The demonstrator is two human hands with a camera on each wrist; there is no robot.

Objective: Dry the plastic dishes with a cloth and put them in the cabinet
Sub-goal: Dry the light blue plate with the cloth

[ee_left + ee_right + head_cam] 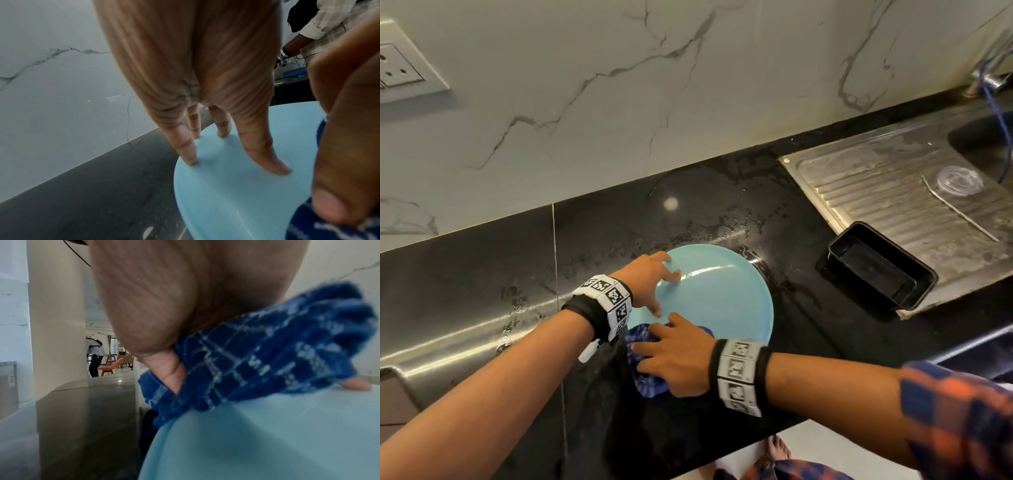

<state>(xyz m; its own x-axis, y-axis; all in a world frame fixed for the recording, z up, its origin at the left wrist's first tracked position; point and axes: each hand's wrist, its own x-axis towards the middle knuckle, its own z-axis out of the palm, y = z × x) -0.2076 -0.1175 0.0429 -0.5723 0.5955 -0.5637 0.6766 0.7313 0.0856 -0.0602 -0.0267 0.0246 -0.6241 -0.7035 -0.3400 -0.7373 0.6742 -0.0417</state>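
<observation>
A light blue plastic plate (722,294) lies on the wet black countertop (482,274). My left hand (654,284) stands over its left side, with spread fingertips (273,167) pressing down on the plate (236,203). My right hand (674,353) lies flat on a dark blue checked cloth (650,383), pressing it against the plate's near-left rim. In the right wrist view the cloth (267,356) bunches under my palm (164,305) on top of the plate (267,443). Part of the cloth hangs off the rim onto the counter.
A black rectangular tray (880,267) sits at the corner of the steel drainboard (893,192), right of the plate. A clear round lid (959,180) lies on the drainboard beside the sink basin (986,137). A marble wall backs the counter. Another person (320,24) stands far off.
</observation>
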